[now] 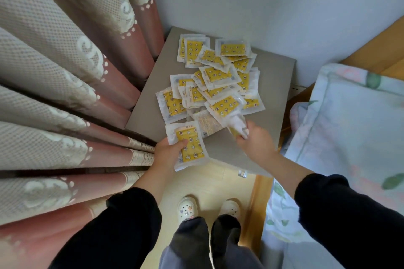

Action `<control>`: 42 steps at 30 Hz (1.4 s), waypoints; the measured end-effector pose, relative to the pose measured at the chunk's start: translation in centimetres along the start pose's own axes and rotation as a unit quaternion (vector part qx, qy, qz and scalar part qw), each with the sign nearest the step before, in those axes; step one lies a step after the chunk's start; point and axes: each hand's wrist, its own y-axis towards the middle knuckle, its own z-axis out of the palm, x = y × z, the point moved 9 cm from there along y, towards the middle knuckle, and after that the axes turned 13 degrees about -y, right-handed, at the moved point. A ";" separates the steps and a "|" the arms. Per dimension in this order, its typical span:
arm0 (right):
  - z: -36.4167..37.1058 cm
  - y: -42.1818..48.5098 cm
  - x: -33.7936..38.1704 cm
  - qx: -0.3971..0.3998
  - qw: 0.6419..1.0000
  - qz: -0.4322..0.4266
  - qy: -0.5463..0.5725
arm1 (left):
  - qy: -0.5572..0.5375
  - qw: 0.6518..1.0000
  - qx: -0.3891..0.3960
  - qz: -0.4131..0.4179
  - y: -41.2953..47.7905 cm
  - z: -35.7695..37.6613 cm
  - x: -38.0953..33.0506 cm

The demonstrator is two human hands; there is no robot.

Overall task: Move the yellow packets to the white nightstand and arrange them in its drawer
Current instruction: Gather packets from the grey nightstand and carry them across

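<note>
Several yellow packets (215, 76) with clear white borders lie scattered in a loose heap on the grey top of a nightstand (272, 76). My left hand (167, 152) grips a small stack of packets (189, 145) at the nightstand's near left edge, thumb on top. My right hand (254, 140) pinches the near end of another packet (237, 125) that lies among the heap. No drawer shows from this angle.
Pink and beige curtains (65, 93) hang close on the left. A bed with floral bedding (349, 133) and a wooden frame (254, 207) borders the right. A pale wall (262, 6) stands behind. My feet in white clogs (188, 208) stand on light flooring.
</note>
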 end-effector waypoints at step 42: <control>17.6 -74.2 11.3 -0.220 0.561 0.618 0.505 | 0.595 0.656 0.465 -0.018 -39.9 -18.9 25.2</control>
